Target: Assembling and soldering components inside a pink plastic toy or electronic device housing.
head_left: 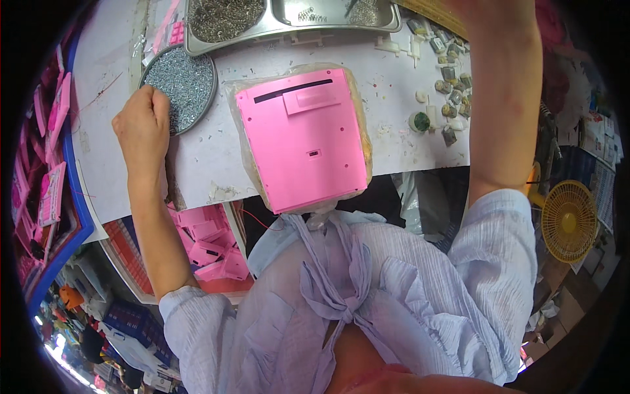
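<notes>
Bow-tied blouse [407, 282] is facing pink casing [298, 134], left hand [143, 123] is clenching at screws [187, 82] (gathering few seems wise), right hand unseen.

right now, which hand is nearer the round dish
Left: the left hand is at the left rim of the dish; the right hand is out of view, its forearm far right of it.

Yellow fan [569, 221] at far right

Pink casing [295, 134] (slotted) near screws [189, 80]
</notes>
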Motion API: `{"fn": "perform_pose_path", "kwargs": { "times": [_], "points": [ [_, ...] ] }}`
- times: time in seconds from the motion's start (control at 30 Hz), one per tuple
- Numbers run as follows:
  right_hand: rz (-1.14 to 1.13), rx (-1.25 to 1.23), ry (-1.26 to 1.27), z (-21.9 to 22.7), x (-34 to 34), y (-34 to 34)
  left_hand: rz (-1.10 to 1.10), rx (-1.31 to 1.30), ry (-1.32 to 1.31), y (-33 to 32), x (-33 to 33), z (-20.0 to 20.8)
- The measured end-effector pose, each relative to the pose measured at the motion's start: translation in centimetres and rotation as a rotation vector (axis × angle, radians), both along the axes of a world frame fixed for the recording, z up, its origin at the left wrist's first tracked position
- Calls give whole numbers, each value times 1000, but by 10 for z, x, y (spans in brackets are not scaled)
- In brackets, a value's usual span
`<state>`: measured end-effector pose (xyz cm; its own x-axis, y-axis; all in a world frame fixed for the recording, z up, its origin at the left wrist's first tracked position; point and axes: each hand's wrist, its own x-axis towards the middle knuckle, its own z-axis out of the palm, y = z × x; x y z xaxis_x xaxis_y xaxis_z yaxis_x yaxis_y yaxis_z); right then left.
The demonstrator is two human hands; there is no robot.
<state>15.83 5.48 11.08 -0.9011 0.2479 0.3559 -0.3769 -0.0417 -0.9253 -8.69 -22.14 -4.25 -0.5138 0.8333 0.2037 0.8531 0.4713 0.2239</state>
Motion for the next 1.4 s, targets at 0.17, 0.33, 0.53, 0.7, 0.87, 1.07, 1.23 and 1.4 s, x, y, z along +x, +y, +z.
{"fn": "perform_pose_path", "kwargs": {
  "times": [0.17, 0.33, 0.53, 0.7, 0.87, 1.07, 1.23, 1.4],
  "points": [
    [-138, -251, 172, -41, 36, -42, 97, 64, -231, -5, 16, 7],
    [-228, -194, 127, -46, 83, -76, -323, 211, -722, -11, 97, 48],
    [41, -261, 212, -31, 107, -86, -657, 317, -503, -11, 181, 64],
    [100, -321, 294, -36, 115, -89, -650, 423, -638, 3, 202, 55],
    [156, -406, 340, -41, 111, -84, -608, 395, -723, 7, 203, 49],
    [171, -372, 328, -45, 111, -82, -584, 446, -683, 8, 208, 45],
    [161, -310, 285, -38, 110, -85, -581, 516, -668, 9, 210, 45],
    [154, -300, 301, -34, 108, -99, -593, 521, -631, 2, 212, 52]
  ]
}}
